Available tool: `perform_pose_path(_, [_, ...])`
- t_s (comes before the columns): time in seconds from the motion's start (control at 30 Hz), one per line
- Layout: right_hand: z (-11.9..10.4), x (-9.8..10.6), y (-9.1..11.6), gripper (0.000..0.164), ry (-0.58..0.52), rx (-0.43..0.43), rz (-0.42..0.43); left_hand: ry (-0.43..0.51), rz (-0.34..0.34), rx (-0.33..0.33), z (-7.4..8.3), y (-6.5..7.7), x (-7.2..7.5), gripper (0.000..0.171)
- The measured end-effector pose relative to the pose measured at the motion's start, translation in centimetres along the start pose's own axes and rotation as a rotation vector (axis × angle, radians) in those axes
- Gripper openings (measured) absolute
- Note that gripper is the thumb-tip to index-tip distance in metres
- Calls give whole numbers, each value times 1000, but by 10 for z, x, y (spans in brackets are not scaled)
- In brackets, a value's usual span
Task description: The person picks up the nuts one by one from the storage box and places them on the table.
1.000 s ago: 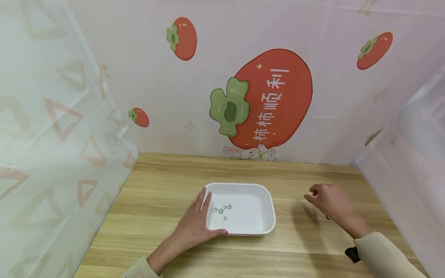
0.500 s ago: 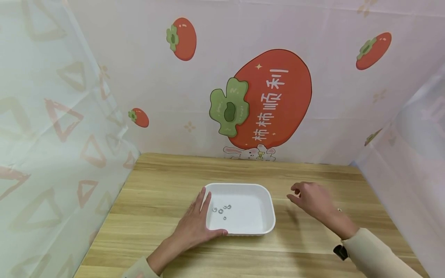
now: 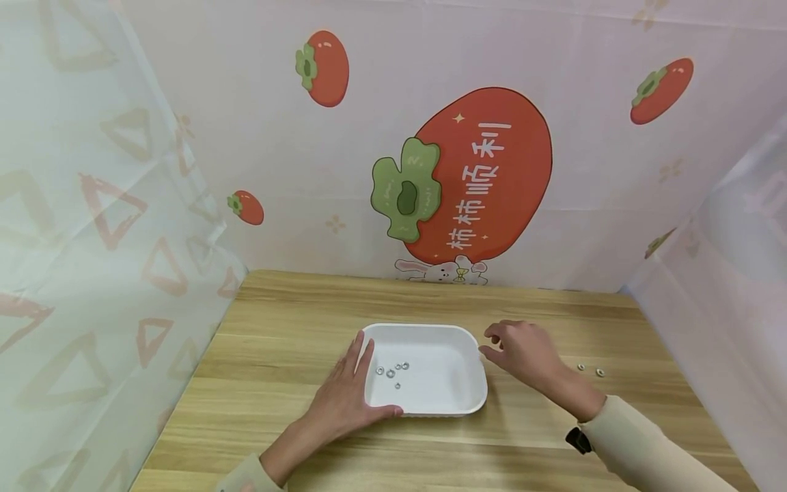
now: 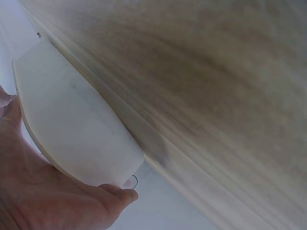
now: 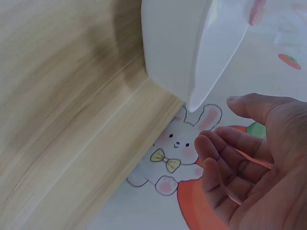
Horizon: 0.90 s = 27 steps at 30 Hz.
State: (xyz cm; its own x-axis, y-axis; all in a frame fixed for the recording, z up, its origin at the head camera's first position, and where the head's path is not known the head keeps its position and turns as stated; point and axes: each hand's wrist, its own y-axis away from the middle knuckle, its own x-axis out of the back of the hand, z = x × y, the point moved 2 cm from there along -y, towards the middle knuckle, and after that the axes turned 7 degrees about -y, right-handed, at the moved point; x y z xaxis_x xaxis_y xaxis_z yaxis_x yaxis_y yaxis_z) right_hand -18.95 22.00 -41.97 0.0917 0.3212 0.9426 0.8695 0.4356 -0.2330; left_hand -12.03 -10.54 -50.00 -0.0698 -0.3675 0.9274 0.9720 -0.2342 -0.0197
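Note:
A white rectangular tray (image 3: 439,386) sits on the wooden table. Several small silvery rings (image 3: 390,374), nuts or washers too small to tell apart, lie in its left part. My left hand (image 3: 340,396) rests against the tray's left side, fingers spread along the outer wall and thumb at the near rim; the left wrist view has the white wall (image 4: 76,110) against this hand. Just beyond the tray's right rim hovers my right hand (image 3: 522,350). Its fingers (image 5: 225,184) are loosely bent, its thumb stands apart, and nothing shows between them.
Two more small silvery rings (image 3: 600,372) lie on the wooden table (image 3: 295,307), right of the right hand. A white cloth backdrop (image 3: 295,246) with printed persimmons rises behind the table, and cloth also hangs along both sides.
My right hand has moved left from the right part of the table to the tray's right rim, uncovering two rings on the wood. The left hand and tray have stayed put.

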Motion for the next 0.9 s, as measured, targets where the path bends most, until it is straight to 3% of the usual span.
perform_pose_path(0.9, [-54,-26,-20,23,-78,52,-126,-3,-4,7,1,0,0,134])
